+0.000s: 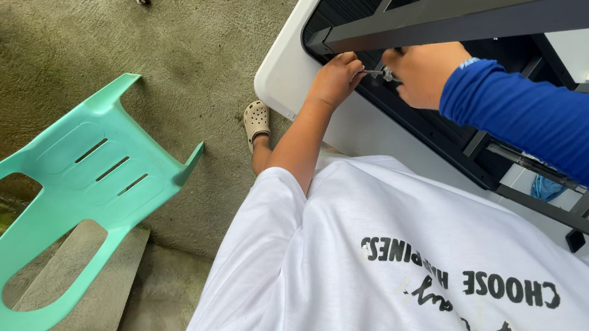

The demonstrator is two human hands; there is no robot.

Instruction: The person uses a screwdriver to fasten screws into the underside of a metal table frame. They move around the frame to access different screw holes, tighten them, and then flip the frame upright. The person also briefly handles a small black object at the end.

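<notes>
With my left hand [333, 81] pinching a small metal fastener [374, 73] and my right hand [424, 72] closed around its other end, a slip could drop it through the black frame [467, 16] just beyond the fingers.

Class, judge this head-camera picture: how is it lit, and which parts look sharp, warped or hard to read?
Head view: soft, even daylight without hard shadows; the mint-green plastic chair is sharp but bowed by the wide lens; the small metal tool between left hand and right hand is too tiny to read.
</notes>
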